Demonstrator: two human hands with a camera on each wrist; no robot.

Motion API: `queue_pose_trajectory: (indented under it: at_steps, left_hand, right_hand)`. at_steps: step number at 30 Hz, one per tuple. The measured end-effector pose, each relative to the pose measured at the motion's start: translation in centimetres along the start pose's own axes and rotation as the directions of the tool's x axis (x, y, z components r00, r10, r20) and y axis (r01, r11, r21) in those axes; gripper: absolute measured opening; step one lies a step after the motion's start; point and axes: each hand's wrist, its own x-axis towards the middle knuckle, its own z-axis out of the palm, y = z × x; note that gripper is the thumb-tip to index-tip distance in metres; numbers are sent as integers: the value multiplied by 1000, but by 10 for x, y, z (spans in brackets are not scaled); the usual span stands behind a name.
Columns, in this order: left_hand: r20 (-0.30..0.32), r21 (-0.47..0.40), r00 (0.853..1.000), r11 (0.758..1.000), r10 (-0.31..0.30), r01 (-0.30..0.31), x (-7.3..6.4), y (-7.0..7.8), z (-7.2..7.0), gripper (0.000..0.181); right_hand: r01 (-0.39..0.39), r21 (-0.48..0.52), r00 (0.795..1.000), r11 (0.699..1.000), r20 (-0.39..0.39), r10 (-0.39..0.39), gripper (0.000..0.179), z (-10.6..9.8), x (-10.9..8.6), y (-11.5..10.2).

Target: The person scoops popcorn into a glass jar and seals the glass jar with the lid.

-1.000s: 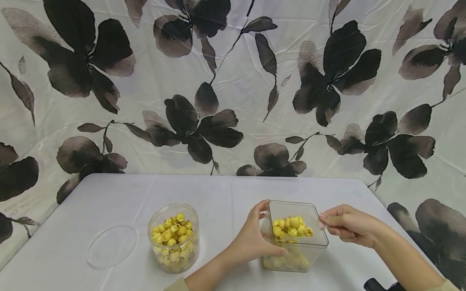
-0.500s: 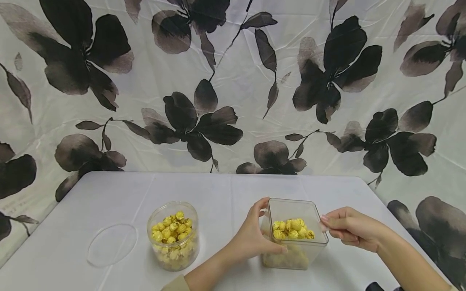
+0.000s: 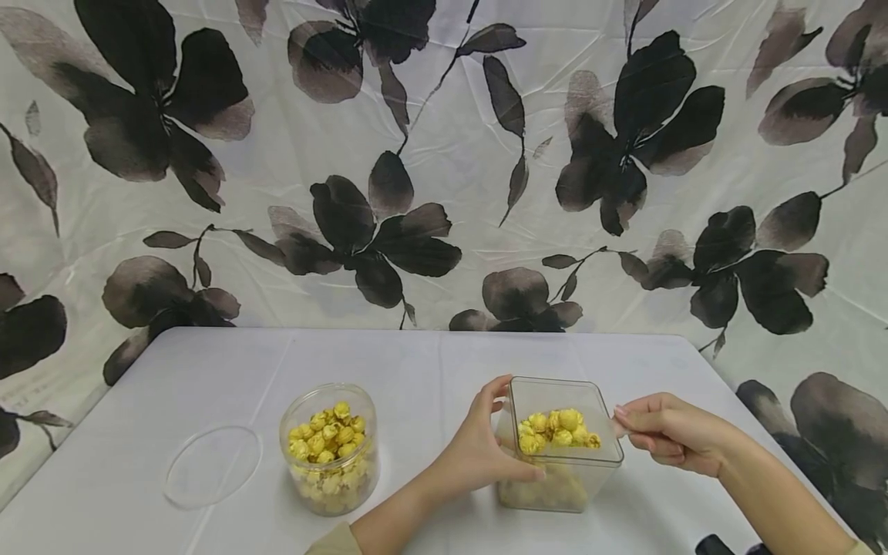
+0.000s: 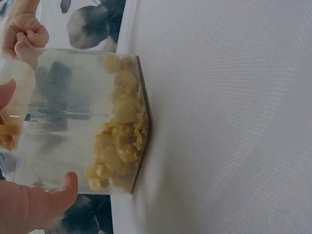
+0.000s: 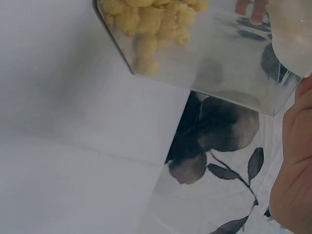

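A clear square plastic box (image 3: 563,447) stands on the tabletop (image 3: 416,370) toward the near right, with yellow popcorn (image 3: 558,430) piled inside it; the left wrist view shows the kernels (image 4: 119,141) heaped against its bottom, which sits flat on the white cloth. The left hand (image 3: 482,455) is wrapped round the box's left wall, thumb along the near edge and fingers reaching up to the far corner of the rim, so that grip is grasping the box. From the left wrist camera the thumb tip (image 4: 68,187) presses against the clear wall. The right hand (image 3: 666,432) is at the box's right rim, fingers curled with the tips pinched at the edge; the grip seems to nip the rim, though the contact itself is too small to make out for certain.

Well to the left of the box stands a round clear jar (image 3: 331,449), open at the top and also full of yellow popcorn. Left of that again, a round transparent lid (image 3: 212,466) lies flat on the cloth. Behind the tabletop hangs a pale backdrop (image 3: 444,154) printed with large dark flowers and leaves.
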Motion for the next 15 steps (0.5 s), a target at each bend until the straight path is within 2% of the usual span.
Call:
queue_pose_trajectory:
  at_steps: [9, 15]
  left_hand:
    - [-3, -10, 1000, 1000, -7, 7, 1, 1, 0, 108]
    - [-5, -6, 1000, 1000, -14, 14, 2, -1, 0, 109]
  right_hand:
    - [17, -28, 999, 999, 28, -16, 30, -1, 1, -1]
    - [15, -8, 1000, 1000, 24, -15, 28, 1, 2, -1]
